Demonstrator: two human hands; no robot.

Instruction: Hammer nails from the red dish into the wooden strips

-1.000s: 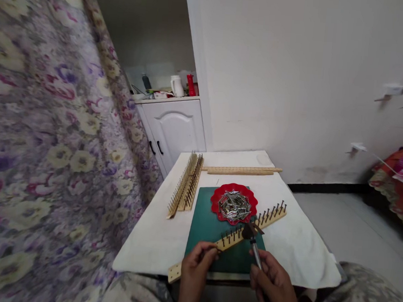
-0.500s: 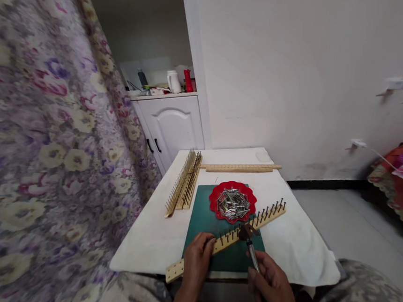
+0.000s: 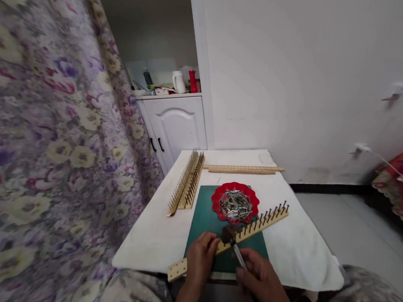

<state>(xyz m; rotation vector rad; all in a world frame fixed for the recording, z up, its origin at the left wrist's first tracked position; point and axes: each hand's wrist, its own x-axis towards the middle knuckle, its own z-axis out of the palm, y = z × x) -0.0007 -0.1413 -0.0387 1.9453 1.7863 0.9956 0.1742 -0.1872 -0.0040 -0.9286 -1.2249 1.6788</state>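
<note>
My right hand is closed around the handle of a hammer. The dark hammer head hangs over a pale wooden strip, close to the fingertips of my left hand. That hand wraps over the strip with fingers bent; whether a nail is pinched in them is hidden. Several dark nails stand upright along the strip's right part, while bare holes show at its left end. Beneath lies a green mat. A red scalloped dish full of loose nails sits just beyond the strip.
Nail-studded strips lie at the table's left side. More wooden strips lie along the back of the white-covered table. A floral curtain hangs at left, and a white cabinet stands behind.
The hammer head has moved left along the strip, nearer my left fingertips, and my right hand has shifted left with it. My left hand stays on the strip. The view has shifted slightly.
</note>
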